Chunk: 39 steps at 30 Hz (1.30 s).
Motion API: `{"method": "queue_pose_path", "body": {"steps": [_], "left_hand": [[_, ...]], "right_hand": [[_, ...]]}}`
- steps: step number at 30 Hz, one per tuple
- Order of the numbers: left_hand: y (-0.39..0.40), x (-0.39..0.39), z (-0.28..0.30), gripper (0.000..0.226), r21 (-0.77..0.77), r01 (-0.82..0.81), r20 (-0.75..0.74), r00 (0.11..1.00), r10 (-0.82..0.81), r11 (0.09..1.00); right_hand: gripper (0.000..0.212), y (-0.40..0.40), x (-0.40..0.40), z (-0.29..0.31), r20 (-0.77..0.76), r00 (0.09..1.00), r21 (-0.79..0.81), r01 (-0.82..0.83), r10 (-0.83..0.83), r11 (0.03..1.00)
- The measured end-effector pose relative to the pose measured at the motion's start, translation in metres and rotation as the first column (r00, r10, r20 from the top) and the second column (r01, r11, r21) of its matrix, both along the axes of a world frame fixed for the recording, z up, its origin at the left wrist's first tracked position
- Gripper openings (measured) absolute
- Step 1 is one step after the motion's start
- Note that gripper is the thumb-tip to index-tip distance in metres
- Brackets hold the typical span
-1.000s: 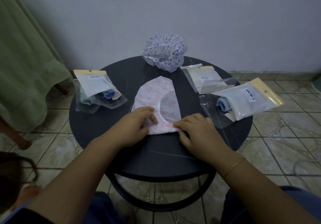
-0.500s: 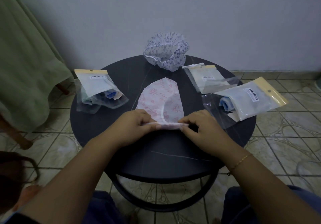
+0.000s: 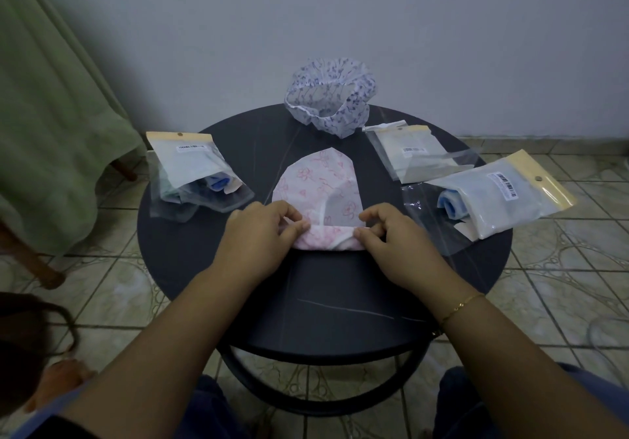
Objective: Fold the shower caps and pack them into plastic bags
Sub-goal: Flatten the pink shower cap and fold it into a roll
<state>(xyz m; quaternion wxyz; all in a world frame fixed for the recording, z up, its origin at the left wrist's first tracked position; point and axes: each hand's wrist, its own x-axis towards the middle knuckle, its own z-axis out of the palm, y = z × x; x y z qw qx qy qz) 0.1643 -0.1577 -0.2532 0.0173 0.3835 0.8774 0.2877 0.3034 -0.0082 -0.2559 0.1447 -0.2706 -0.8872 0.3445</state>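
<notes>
A pink-patterned shower cap (image 3: 318,183) lies flat at the middle of the round dark table (image 3: 340,302). Its near edge is rolled up into a thick fold. My left hand (image 3: 262,234) pinches the left end of that roll and my right hand (image 3: 391,237) pinches the right end. An unfolded blue-patterned shower cap (image 3: 332,96) stands puffed up at the table's far edge. A plastic bag (image 3: 192,174) with a packed cap lies at the left. Another packed plastic bag (image 3: 500,197) lies at the right, and a flatter bag (image 3: 415,152) sits behind it.
A green cloth (image 3: 51,98) hangs over furniture at the left, with wooden legs below it. The floor is tiled (image 3: 561,285). A pale wall stands right behind the table. My knees are under the near table edge.
Both hands have lifted the pink cap's near edge and rolled it away from me, so a thicker fold now sits between my fingers. The view has shifted slightly.
</notes>
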Motion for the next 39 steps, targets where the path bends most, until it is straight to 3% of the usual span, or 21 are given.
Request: {"method": "queue_pose_path", "body": {"steps": [5,11,14,18,21,24,26,31,35,39], "left_hand": [[0.002,-0.004,-0.005,0.019,0.010,-0.091,0.085,0.992,0.090,0.996],[0.003,-0.005,-0.003,0.024,-0.087,-0.062,0.002,0.998,0.062,0.994],[0.003,-0.005,-0.006,0.017,-0.113,-0.040,-0.182,0.983,0.019,0.993],[0.003,-0.007,-0.009,0.029,-0.022,0.194,-0.369,0.910,-0.188,0.981],[0.007,-0.005,-0.004,0.040,-0.115,0.289,-0.221,0.925,-0.308,0.950],[0.008,-0.008,-0.006,0.046,-0.275,0.282,-0.037,0.952,-0.303,0.919],[0.007,-0.010,-0.007,0.048,-0.277,0.283,0.030,0.958,-0.286,0.918],[0.004,-0.008,-0.006,0.030,-0.147,0.223,0.077,0.974,-0.213,0.964],[0.003,-0.007,-0.001,0.024,-0.157,0.276,0.043,0.961,-0.273,0.948],[-0.002,-0.006,0.002,0.010,-0.162,0.302,0.111,0.952,-0.286,0.940]], "right_hand": [[0.010,-0.001,-0.005,0.001,0.031,0.999,0.040,0.021,-0.022,0.999],[0.015,-0.004,-0.007,0.002,0.082,0.995,0.103,0.049,-0.058,0.993],[0.019,-0.005,-0.008,-0.003,0.091,0.992,0.247,0.060,-0.085,0.967],[0.009,-0.007,-0.007,-0.012,-0.070,0.997,0.473,0.046,-0.015,0.880],[0.009,-0.009,-0.007,-0.016,-0.094,0.994,0.549,0.011,0.049,0.836],[0.018,-0.007,-0.005,-0.015,-0.052,0.997,0.535,-0.024,0.062,0.845],[0.024,-0.006,-0.003,-0.014,-0.018,0.997,0.504,-0.054,0.073,0.862],[0.044,-0.004,0.001,-0.011,0.033,0.992,0.477,-0.125,0.124,0.870],[0.034,0.001,0.006,-0.005,0.141,0.978,0.429,-0.201,0.154,0.881],[0.036,0.002,0.011,0.001,0.155,0.970,0.358,-0.233,0.189,0.904]]}}
